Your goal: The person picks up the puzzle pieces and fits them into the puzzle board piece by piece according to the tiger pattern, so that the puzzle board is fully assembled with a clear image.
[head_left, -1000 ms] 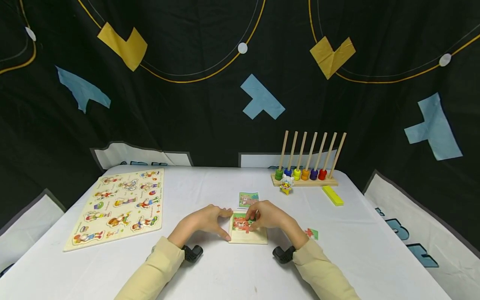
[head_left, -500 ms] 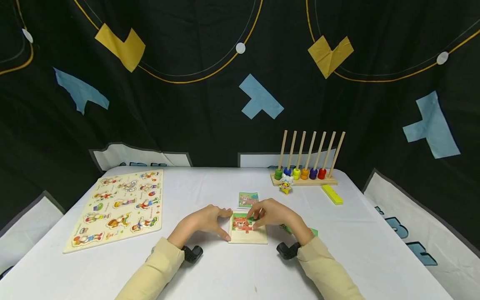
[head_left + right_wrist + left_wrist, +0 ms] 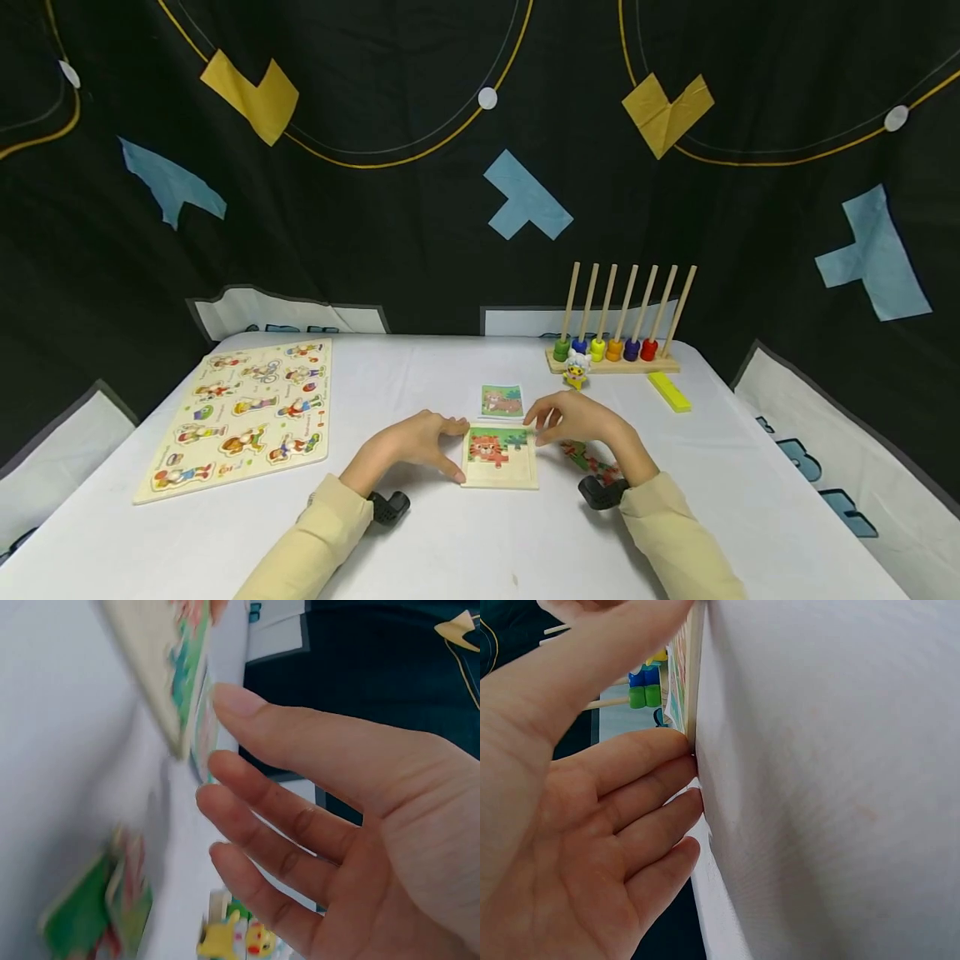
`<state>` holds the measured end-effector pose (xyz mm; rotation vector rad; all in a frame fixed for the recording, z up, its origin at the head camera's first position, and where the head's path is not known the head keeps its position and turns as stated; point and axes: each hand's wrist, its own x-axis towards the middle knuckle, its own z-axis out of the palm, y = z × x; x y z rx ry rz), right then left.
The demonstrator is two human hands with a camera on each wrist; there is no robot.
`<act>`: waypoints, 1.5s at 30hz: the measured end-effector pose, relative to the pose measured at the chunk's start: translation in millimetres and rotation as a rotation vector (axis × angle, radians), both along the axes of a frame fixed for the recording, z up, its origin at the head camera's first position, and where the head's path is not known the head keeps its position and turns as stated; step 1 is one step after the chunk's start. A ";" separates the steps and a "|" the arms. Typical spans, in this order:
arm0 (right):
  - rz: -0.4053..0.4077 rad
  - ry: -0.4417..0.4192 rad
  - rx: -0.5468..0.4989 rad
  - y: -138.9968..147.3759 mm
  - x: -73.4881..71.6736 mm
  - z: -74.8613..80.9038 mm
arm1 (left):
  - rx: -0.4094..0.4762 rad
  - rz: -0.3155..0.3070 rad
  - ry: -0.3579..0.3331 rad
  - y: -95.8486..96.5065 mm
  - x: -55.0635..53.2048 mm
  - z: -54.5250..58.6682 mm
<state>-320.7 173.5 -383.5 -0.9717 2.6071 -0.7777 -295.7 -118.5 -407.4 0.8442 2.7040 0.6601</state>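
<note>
In the head view a small wooden puzzle board (image 3: 517, 478) lies flat, with an orange tiger-face section (image 3: 486, 448) at its left and a green-blue jigsaw piece (image 3: 516, 439) at its upper right. My left hand (image 3: 416, 443) steadies the board's left edge, thumb at the near corner and forefinger at the far corner. In the left wrist view its straight fingers (image 3: 641, 754) touch the edge. My right hand (image 3: 576, 418) is at the board's upper right corner, fingers loosely bent. The right wrist view shows nothing between thumb and fingers (image 3: 255, 784). Loose jigsaw pieces (image 3: 588, 460) lie partly under the right wrist.
A picture card (image 3: 501, 401) lies just beyond the board. At the back right are a peg abacus (image 3: 611, 365), a small yellow-and-white figurine (image 3: 576, 371) and a yellow block (image 3: 669, 392). On the left rests a large wooden peg puzzle (image 3: 247, 417) with cartoon figures.
My right hand has drawn back from the board's middle to the upper right, uncovering the green-blue piece and more loose pieces beside the board. The left hand has stayed at the left edge.
</note>
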 end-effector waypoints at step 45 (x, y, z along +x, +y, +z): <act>-0.003 -0.070 0.035 60.8 17.7 -5.7 | -0.006 0.030 -0.007 1.2 0.4 -0.8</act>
